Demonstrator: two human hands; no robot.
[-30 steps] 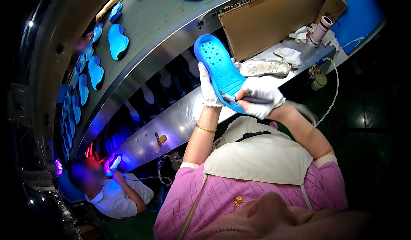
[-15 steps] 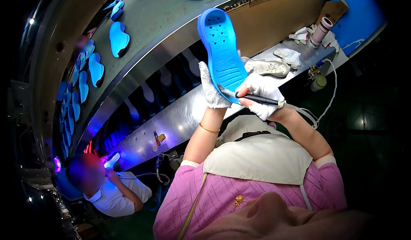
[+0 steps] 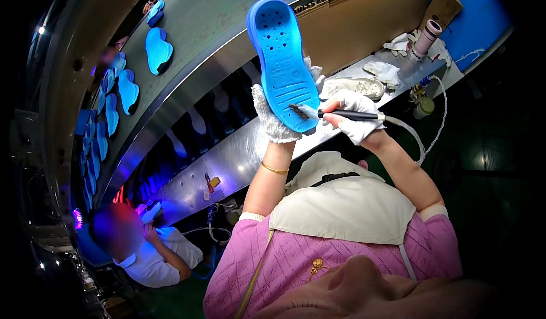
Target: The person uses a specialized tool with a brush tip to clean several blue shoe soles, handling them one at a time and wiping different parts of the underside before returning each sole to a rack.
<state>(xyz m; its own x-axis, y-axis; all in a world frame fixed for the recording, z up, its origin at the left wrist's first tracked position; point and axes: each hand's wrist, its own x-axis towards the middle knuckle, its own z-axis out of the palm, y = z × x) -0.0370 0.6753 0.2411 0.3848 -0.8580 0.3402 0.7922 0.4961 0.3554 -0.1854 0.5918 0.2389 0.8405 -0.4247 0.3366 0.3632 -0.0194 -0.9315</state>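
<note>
A bright blue shoe sole (image 3: 289, 71) is held up in my left hand (image 3: 272, 121), which wears a white glove and wraps its heel end and far side. Small holes dot the toe end, and ridges cross it lower down. Between the bare fingertips of my right hand (image 3: 357, 100), also in a white glove, is a brush (image 3: 358, 115) with a black handle. Its dark bristles touch the inner face of the sole near the heel. From the handle's end a pale hose (image 3: 410, 131) runs off to the right.
Several blue soles (image 3: 158, 50) lie on the dark conveyor belt (image 3: 210, 17) at the left and back. A metal ledge (image 3: 242, 148) carries a whitish sole (image 3: 358, 88), white gloves (image 3: 382, 73) and a pink cup (image 3: 426, 39). A co-worker (image 3: 151, 256) sits at lower left.
My left hand has moved the sole slightly up and left. The brush has shifted from the sole's left heel edge to its inner face, bristles now spread there.
</note>
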